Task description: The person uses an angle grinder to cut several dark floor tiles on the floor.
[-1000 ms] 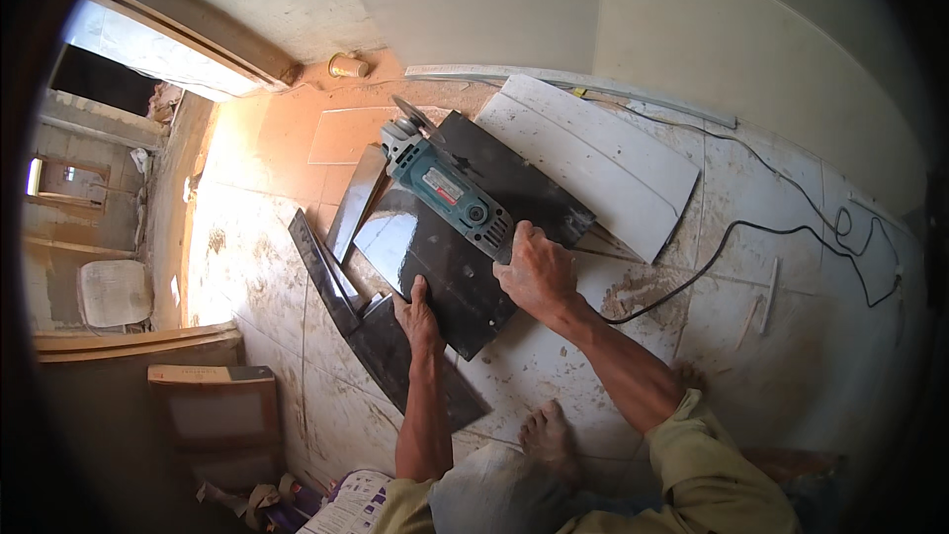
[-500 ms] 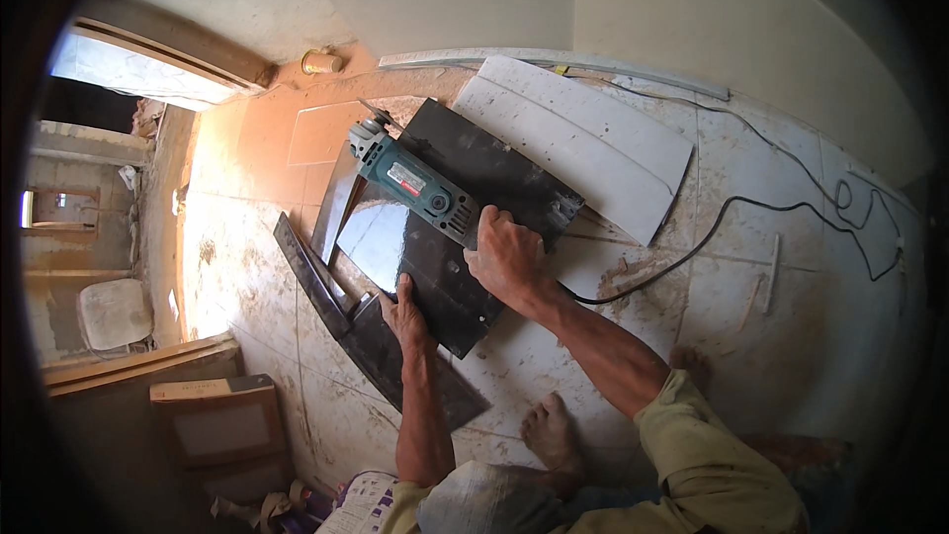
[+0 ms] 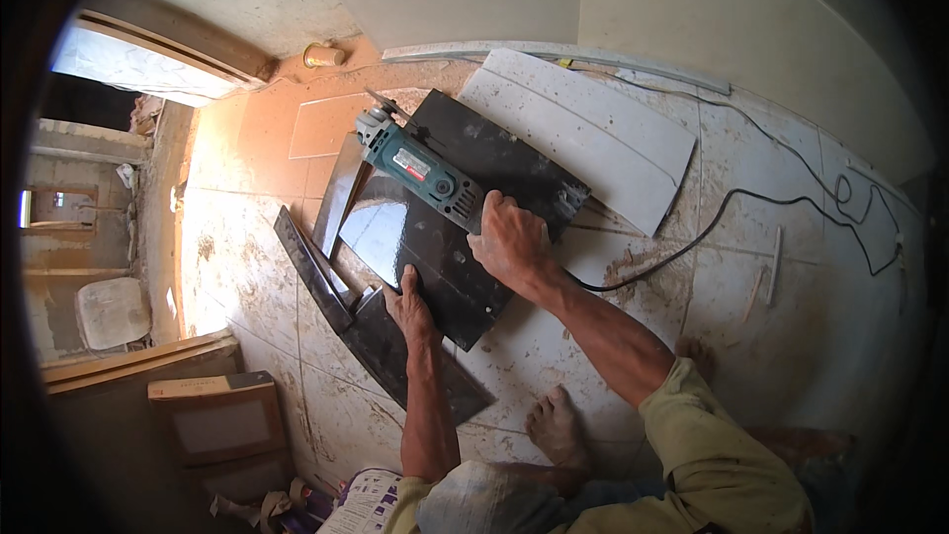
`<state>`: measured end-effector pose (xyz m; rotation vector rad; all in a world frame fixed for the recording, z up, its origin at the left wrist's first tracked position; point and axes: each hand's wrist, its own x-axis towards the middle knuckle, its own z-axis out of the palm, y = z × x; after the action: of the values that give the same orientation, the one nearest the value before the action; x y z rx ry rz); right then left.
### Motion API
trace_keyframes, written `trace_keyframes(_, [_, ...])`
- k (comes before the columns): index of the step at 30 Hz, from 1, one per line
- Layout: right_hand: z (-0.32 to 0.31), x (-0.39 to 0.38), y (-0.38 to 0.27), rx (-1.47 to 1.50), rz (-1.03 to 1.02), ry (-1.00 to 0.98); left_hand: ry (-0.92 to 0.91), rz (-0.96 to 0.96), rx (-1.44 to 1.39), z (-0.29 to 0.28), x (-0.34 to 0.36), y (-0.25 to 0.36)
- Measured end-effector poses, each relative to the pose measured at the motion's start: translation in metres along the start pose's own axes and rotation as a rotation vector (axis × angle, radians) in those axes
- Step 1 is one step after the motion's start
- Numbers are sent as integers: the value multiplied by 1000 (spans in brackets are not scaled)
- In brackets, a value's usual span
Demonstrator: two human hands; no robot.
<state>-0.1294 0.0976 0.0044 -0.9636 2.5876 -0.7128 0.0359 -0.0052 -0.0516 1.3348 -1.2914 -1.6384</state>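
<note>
My right hand (image 3: 512, 240) is wrapped round the rear end of a teal angle grinder (image 3: 423, 174), which lies slanted over a glossy black tile (image 3: 450, 272). Its disc (image 3: 388, 104) points to the far left, near the tile's far corner. My left hand (image 3: 411, 311) grips the tile's near left edge, thumb on top; its other fingers are hidden below. Under and beside this tile lie more dark pieces, among them a long dark strip (image 3: 314, 272) and a dark slab (image 3: 425, 376) close to my left forearm.
White tiles (image 3: 583, 129) lie beyond the black tile. A black cord (image 3: 727, 200) runs off to the right across the dusty floor. A yellowish cup (image 3: 323, 56) is by the far wall, cardboard boxes (image 3: 217, 415) stand at the near left, and my bare foot (image 3: 556, 427) is close by.
</note>
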Motion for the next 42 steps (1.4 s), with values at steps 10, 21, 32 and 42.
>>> trace_keyframes(10, [0, 2, -1, -20, 25, -37, 1, -13, -63, -3, 5, -7])
trace_keyframes(21, [-1, 4, -1, 14, 23, -75, 23, 28, -26, -2, 5, -6])
trace_keyframes(32, [-1, 4, -1, 7, 46, -82, -17, 44, -98, 0, 2, -4])
trace_keyframes(42, [-1, 4, 0, 5, 22, -55, 11, 4, -97, 5, -4, 5])
